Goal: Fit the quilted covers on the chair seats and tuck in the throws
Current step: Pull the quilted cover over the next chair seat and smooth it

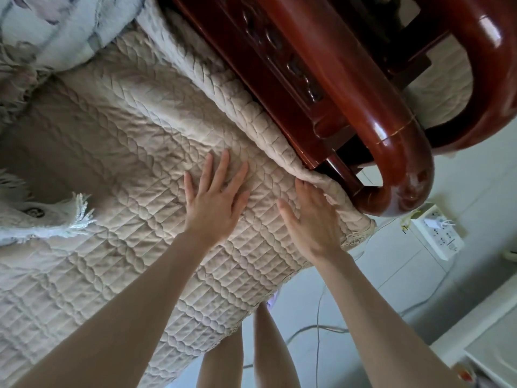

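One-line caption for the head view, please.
Left hand and right hand press the quilted cover flat beside the wooden armrest.

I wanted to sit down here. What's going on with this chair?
A person is fitting the beige quilted cover on the seat. The left hand lies flat on it with fingers spread; the right hand presses at its edge beside the wooden armrest. A fringed throw lies loose further along, not yet tucked.
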Available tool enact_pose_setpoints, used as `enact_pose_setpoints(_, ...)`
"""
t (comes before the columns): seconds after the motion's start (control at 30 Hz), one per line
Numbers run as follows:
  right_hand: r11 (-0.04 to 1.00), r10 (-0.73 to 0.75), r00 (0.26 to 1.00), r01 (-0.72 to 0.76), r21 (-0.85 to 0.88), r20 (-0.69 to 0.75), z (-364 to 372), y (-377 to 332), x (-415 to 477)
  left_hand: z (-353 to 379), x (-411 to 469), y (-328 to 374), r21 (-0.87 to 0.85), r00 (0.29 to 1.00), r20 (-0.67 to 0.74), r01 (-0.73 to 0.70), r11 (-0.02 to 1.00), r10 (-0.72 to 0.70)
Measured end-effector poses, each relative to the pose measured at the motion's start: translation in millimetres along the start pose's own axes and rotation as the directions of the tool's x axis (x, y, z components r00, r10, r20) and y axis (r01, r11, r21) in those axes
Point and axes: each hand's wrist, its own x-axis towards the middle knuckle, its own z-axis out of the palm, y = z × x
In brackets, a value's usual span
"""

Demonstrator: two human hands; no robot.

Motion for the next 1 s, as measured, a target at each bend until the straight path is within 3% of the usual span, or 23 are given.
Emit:
enact_pose_setpoints(0.07, 0.993, -0.115, 0.969, 0.11, -0.034, -0.217, -2.2, -3.2, -18.5, 2.4, -2.0, -1.0, -0.037, 0.998, -0.068, -0.018, 0.999, 0.015)
enact_pose_setpoints(0.13, 0.983, -0.181, 0.94, 0.163, -0.086, -0.288, -1.9, -8.2, -29.7, 5.1, -5.1, -2.7, -0.066, 0.991, -0.134, -0.026, 0.997, 0.017)
enact_pose_setpoints(0.33, 0.992, -0.084, 0.996, 0.084, -0.093, 0.006, -0.5, -17.2, -15.9, 18.6, -9.8, -11.6, -0.001, 0.985, -0.171, 0.019, 1.0, -0.019)
enact_pose_setpoints(0.53, 0.998, -0.002, 0.996, 0.008, -0.061, 0.092, -0.9, -16.1, 0.6, 26.6, -8.8, -13.8, 0.061, 0.988, -0.149, 0.036, 0.997, -0.026)
enact_pose_setpoints(0.77, 0.996, 0.085, 0.993, -0.084, -0.014, 0.084, 11.7, -30.0, 22.6, 32.8, -7.1, -12.8, 0.11, 0.987, -0.154, 0.061, 0.992, -0.043)
enact_pose_setpoints(0.9, 0.987, 0.158, 0.976, -0.155, -0.027, 0.149, 13.6, -34.0, 42.4, 36.4, -4.7, -12.7, 0.12, 0.987, -0.147, 0.075, 0.99, -0.057)
enact_pose_setpoints(1.0, 0.967, 0.232, 0.948, -0.25, 0.057, 0.219, 2.7, -32.2, 54.3, 35.2, -5.7, -12.3, 0.106, 0.989, -0.139, 0.072, 0.992, -0.057)
